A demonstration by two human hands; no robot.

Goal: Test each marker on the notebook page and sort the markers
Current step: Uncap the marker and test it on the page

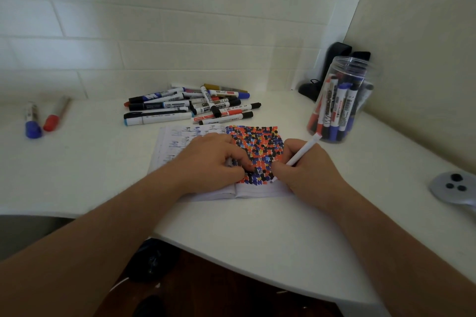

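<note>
An open notebook (257, 189) lies on the white desk (257, 239), its right page crowded with red, blue and black marker dots. My right hand (306, 170) grips a white marker (304, 152) like a pen, tip down on the lower part of that page. My left hand (213, 159) rests on the notebook with curled fingers, and whether it holds a cap is hidden. A loose pile of several markers (190, 105) lies behind the notebook. A clear plastic jar (340, 100) at the right stands full of upright markers.
Two markers, one blue-capped (33, 121) and one red-capped (54, 116), lie apart at the far left. A grey controller (453, 188) sits at the right edge. Dark objects (332, 69) stand in the back corner behind the jar. The desk's front edge curves close to me.
</note>
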